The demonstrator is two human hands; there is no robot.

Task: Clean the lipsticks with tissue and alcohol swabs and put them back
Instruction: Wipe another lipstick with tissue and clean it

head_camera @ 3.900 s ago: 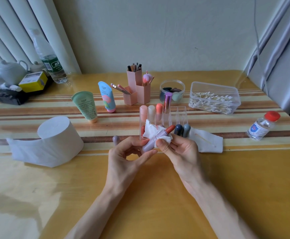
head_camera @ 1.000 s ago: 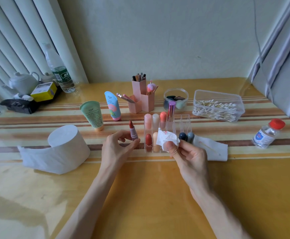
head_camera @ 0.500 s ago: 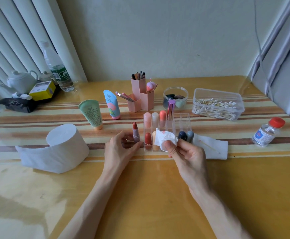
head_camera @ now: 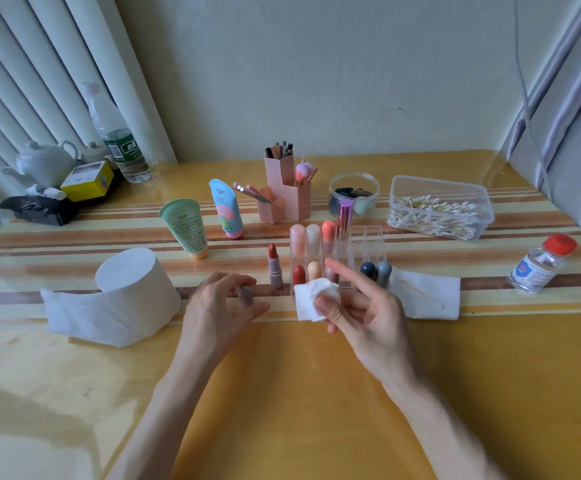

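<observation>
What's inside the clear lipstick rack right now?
Four capped lipsticks in the back row; red, peach, navy and grey ones in front. The right hand and tissue hide the front middle slots.

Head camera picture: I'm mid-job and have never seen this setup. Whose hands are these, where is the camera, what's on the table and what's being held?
No machine here: a person works bare-handed, and the one camera sits on their head, looking forward and down. The left hand curls its fingers round a small mauve cap, which is blurred. The right hand pinches a crumpled tissue. An uncapped red lipstick stands upright on the table, beside a clear organiser holding more lipsticks. Also on the table: a tissue roll, a box of cotton swabs and a red-capped bottle.
</observation>
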